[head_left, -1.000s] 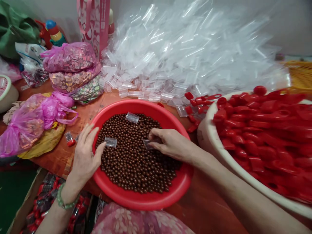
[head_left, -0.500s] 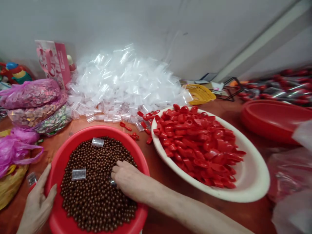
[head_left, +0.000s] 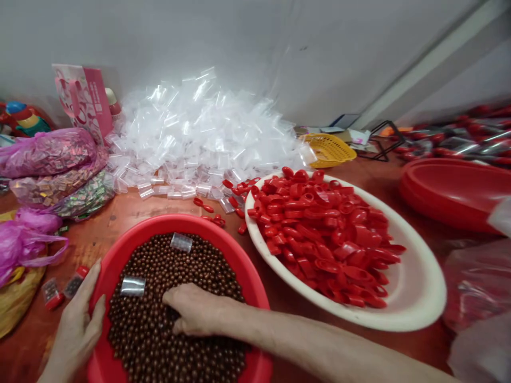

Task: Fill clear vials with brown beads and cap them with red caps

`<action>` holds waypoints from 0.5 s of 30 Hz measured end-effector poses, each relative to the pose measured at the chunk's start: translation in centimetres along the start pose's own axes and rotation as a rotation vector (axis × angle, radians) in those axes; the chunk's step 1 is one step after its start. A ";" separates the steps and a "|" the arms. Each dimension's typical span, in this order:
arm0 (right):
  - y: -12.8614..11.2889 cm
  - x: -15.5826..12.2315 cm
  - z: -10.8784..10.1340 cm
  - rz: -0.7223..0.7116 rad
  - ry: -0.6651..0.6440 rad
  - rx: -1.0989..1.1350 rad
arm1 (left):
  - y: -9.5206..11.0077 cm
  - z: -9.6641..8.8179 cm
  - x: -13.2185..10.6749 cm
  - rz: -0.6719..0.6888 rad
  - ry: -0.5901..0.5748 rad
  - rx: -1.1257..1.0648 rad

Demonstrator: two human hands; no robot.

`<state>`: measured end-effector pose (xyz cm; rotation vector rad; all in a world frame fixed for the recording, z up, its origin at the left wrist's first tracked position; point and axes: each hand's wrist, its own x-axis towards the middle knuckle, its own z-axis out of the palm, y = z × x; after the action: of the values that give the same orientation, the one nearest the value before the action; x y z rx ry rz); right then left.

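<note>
The left hand rests at the left rim of a red tub, its grip loosely open, thumb and fingers spread apart against the edge. The tub stands on the worktop and holds a broad layer of small brown balls. The right hand is down among the balls near the middle, its grip curled nearly closed; whether anything sits between thumb and fingers cannot be told. Two clear tubes lie on top of the balls, the upper tube near the far rim and the lower tube toward the left. Just left of the left hand, two capped tubes lie on the worktop. Right of the tub, a white basin carries piled red caps, and behind spreads a heap of clear tubes.
</note>
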<state>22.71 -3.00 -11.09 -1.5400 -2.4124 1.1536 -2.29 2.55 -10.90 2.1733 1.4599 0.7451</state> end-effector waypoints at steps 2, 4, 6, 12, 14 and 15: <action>0.1 -0.2 0.0 -0.011 0.069 0.134 | 1.4 0.0 -0.4 0.106 0.052 0.055; 0.0 -0.6 -0.1 -0.025 0.148 0.273 | 3.1 -0.2 -1.1 0.142 0.051 0.027; -0.1 -1.1 -0.2 -0.042 0.222 0.390 | 4.9 -0.3 -2.0 0.082 -0.119 -0.094; -1.2 -2.2 -0.4 -0.136 0.386 0.537 | 9.0 1.0 -3.1 -0.224 -0.371 -0.582; -1.7 -2.2 -0.3 -0.155 0.442 0.538 | 9.5 1.6 -2.9 -0.234 -0.360 -0.604; -1.9 -2.2 -0.3 -0.159 0.467 0.535 | 9.6 1.9 -2.8 -0.226 -0.356 -0.599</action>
<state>22.47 -5.02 -9.00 -1.2439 -1.7105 1.1264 4.88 -3.61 -7.12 1.5587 1.0952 0.5809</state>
